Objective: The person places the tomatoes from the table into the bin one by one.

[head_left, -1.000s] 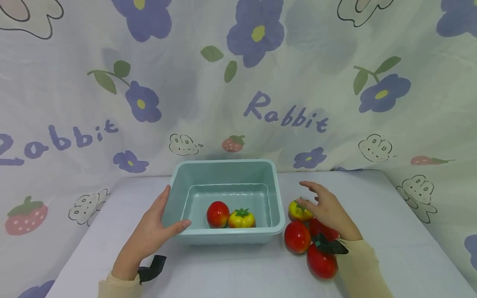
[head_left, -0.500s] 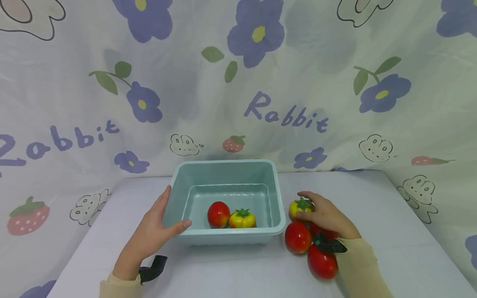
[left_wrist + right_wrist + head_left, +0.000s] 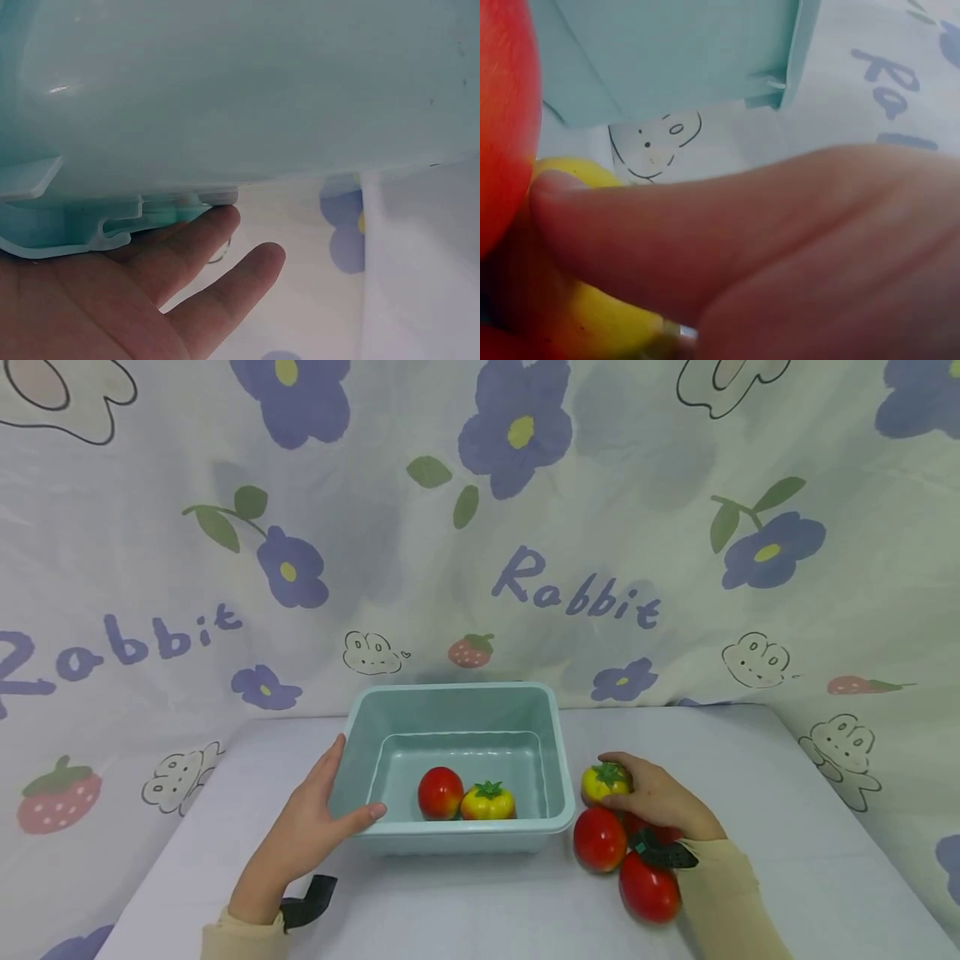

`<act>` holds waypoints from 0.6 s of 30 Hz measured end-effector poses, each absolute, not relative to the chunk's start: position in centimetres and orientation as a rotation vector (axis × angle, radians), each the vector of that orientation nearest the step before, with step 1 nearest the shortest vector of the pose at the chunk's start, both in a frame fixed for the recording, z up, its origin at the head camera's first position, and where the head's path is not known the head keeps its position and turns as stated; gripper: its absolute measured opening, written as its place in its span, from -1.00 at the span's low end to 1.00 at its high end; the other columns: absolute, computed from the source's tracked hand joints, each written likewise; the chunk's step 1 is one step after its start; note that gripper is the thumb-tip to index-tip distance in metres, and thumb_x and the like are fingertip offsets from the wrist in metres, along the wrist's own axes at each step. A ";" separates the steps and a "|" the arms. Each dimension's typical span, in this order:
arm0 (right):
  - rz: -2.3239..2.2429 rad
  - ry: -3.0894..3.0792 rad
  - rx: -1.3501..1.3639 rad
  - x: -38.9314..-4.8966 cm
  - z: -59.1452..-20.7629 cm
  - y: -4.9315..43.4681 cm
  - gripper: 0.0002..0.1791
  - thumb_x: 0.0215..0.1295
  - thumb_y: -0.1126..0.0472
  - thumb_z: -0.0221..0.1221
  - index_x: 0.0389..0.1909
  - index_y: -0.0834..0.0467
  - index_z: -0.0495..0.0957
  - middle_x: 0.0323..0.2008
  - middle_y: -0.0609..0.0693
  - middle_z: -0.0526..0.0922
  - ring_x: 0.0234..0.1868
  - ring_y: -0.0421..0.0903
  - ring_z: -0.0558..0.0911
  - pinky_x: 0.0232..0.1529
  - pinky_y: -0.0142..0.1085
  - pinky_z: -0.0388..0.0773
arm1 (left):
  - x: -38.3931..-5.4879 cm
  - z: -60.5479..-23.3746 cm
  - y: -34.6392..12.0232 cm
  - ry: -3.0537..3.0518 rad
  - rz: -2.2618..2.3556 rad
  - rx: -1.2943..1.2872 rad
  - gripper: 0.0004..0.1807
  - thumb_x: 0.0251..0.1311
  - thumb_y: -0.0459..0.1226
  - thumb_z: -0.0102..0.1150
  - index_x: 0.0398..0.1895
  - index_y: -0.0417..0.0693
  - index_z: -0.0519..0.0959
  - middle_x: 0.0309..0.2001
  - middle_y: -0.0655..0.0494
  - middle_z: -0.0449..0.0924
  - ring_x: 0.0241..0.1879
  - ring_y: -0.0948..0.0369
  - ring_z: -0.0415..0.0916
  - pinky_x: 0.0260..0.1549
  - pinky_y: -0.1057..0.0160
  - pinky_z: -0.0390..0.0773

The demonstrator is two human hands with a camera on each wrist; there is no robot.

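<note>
While your left hand, fingers extended, touches pale-blue bin on white table, rabbit-print cloth hangs behind. Right of bin, your right hand grips yellow fruit between thumb and fingers, beside red fruits.

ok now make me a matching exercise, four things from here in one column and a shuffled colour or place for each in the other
1. tub
2. left hand
3. right hand
4. right sleeve

A. touching a yellow fruit
B. cream
C. pale blue-green
D. at the tub's left side

Pairs: 1-C, 2-D, 3-A, 4-B
</note>
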State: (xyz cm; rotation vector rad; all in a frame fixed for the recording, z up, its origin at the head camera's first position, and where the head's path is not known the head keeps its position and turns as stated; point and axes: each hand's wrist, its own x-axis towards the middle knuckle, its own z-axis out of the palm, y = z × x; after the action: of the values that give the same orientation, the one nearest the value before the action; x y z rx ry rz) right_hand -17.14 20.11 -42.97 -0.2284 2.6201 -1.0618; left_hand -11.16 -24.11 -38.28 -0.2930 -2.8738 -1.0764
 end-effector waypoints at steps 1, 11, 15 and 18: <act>-1.058 2.620 -0.237 -17.1 -43.0 20.1 -0.29 0.06 0.09 0.30 0.26 0.13 0.30 0.01 0.04 0.49 -0.02 0.00 0.47 -0.03 0.02 0.51 | -11.2 -38.3 -24.1 -2.875 -1.076 -0.293 0.12 0.04 0.10 0.24 0.47 -0.03 -0.26 0.45 -0.03 -0.18 0.37 -0.09 -0.10 0.14 -0.32 0.13; -1.045 2.695 -0.258 -17.2 -43.0 20.2 -0.30 0.08 0.03 0.29 0.24 0.14 0.32 0.03 0.04 0.49 -0.01 0.00 0.48 -0.02 0.01 0.51 | -11.2 -38.3 -24.2 -2.879 -1.084 -0.281 0.11 0.04 0.11 0.23 0.47 -0.01 -0.26 0.46 -0.01 -0.19 0.37 -0.10 -0.10 0.13 -0.33 0.13; -1.052 2.730 -0.274 -17.2 -42.9 20.3 -0.29 0.09 -0.01 0.29 0.25 0.13 0.31 0.07 0.06 0.48 0.04 0.04 0.47 0.00 0.03 0.49 | -11.2 -38.4 -24.2 -2.878 -1.084 -0.286 0.12 0.04 0.11 0.24 0.47 -0.03 -0.26 0.46 -0.01 -0.19 0.37 -0.09 -0.11 0.15 -0.32 0.12; -1.062 2.749 -0.278 -17.2 -42.6 20.2 -0.29 0.08 0.00 0.29 0.25 0.12 0.31 0.09 0.08 0.47 0.05 0.05 0.47 0.01 0.04 0.49 | -11.2 -38.5 -24.2 -2.878 -1.080 -0.287 0.12 0.03 0.11 0.24 0.47 -0.03 -0.26 0.46 -0.01 -0.20 0.38 -0.09 -0.12 0.16 -0.30 0.11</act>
State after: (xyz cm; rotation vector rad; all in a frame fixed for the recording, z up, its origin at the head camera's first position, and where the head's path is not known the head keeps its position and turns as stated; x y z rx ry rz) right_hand -17.19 20.23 -42.61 -0.2785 2.7488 -1.0619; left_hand -11.20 -24.24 -38.45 -0.2866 -2.8779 -1.0798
